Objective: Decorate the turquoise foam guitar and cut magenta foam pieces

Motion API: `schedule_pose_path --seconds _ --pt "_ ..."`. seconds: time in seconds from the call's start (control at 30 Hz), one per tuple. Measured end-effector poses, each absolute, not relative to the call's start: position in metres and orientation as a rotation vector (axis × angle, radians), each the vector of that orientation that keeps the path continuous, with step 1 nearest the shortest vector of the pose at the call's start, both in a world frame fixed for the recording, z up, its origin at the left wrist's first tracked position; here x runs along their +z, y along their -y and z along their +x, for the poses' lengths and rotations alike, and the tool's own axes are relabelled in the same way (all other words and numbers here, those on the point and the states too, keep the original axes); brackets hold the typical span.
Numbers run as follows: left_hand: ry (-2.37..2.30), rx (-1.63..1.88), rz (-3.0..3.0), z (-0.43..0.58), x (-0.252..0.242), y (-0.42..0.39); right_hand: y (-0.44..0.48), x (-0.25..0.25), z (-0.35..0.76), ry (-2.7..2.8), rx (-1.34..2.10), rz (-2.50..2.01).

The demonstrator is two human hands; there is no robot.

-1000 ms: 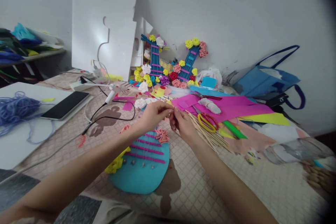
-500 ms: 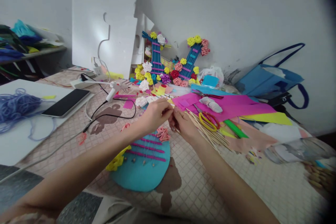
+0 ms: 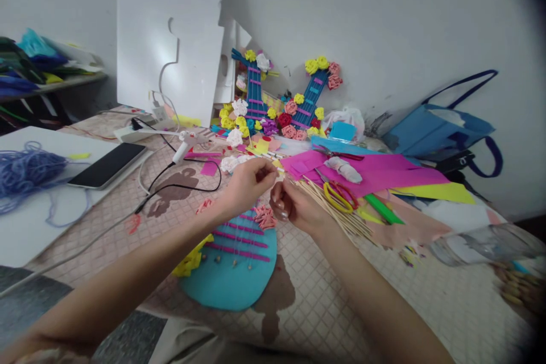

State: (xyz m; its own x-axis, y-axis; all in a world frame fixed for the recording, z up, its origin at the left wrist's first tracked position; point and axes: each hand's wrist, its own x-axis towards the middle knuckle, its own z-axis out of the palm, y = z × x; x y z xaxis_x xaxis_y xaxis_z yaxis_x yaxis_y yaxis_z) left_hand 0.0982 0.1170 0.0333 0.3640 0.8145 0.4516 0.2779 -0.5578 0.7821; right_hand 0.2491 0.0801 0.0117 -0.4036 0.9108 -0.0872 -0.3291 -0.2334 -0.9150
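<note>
My left hand (image 3: 248,181) and my right hand (image 3: 294,205) meet above a turquoise foam guitar shape (image 3: 232,264) with pink strips across it. Both hands are closed in a pinch on a small yellowish piece (image 3: 279,174) held between their fingertips; I cannot make out what it is. A pink paper flower (image 3: 265,216) sits on the guitar shape just below my hands. A yellow flower (image 3: 190,262) lies at its left edge. A bundle of thin wooden sticks (image 3: 336,213) lies just right of my right hand.
Yellow-handled scissors (image 3: 336,196), a green marker (image 3: 380,209) and magenta paper sheets (image 3: 375,173) lie to the right. Two decorated foam guitars (image 3: 255,96) lean on the wall. A glue gun (image 3: 182,147) with its cable, a phone (image 3: 106,166), blue yarn (image 3: 25,169) and a blue bag (image 3: 435,131) surround the work.
My right hand has dropped slightly and turned its fingers toward me, while my left hand stays pinched at the same spot. The view has shifted a little.
</note>
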Motion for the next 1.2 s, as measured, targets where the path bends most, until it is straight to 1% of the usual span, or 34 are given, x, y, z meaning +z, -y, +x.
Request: schedule_pose_path --seconds 0.23,0.43,0.57,0.8,0.9,1.07,1.2 --pt "-0.849 1.095 2.182 0.095 0.041 -0.11 -0.082 0.008 0.249 1.115 1.713 -0.845" --pt "-0.884 1.095 2.345 0.094 0.045 -0.108 -0.083 0.004 0.25 1.121 1.683 -0.894" --pt "-0.836 1.083 2.454 0.094 0.045 -0.107 -0.083 0.002 0.25 1.118 1.71 -0.915" --pt "-0.927 1.125 2.202 0.092 0.041 -0.11 -0.079 0.008 0.25 1.1 1.854 -0.761" --pt "-0.958 1.111 2.07 0.088 0.04 -0.111 -0.078 0.009 0.252 1.137 1.852 -0.711" --pt "-1.02 1.045 2.003 0.085 0.042 -0.108 -0.079 0.008 0.252 1.103 1.762 -0.777" --pt "-1.123 1.068 2.096 0.072 0.048 -0.116 -0.083 0.01 0.258 1.07 1.58 -0.882"
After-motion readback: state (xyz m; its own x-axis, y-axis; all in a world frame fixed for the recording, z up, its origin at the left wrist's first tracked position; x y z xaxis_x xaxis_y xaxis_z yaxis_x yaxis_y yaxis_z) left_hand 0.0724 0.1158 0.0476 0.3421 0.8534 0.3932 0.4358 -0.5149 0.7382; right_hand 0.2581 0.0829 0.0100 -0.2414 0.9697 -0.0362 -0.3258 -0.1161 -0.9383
